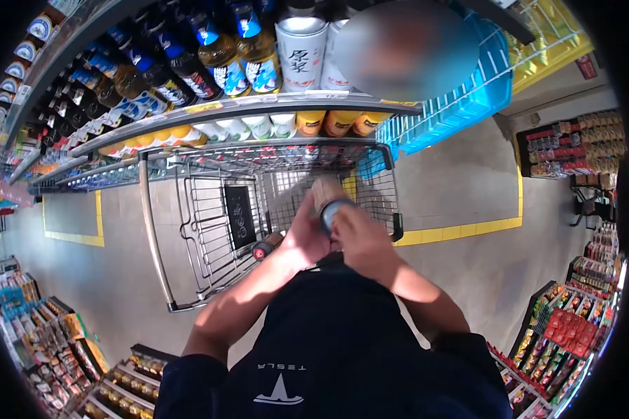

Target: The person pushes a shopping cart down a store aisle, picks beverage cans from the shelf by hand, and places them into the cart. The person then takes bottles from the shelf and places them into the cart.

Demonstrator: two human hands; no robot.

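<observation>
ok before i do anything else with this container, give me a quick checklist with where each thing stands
1. Left hand supporting the container: ok, fingers around its side.
2. Right hand at the container's dark end: ok.
3. Dark end sealed: cannot tell, blurred and partly covered.
4. Cart close by: ok, right in front of the body.
5. Red-ended item upright: not ok, lying on its side.

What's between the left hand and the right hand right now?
A round container with a dark rim: the head view shows it between the left hand and the right hand. Blur hides any label.
</observation>
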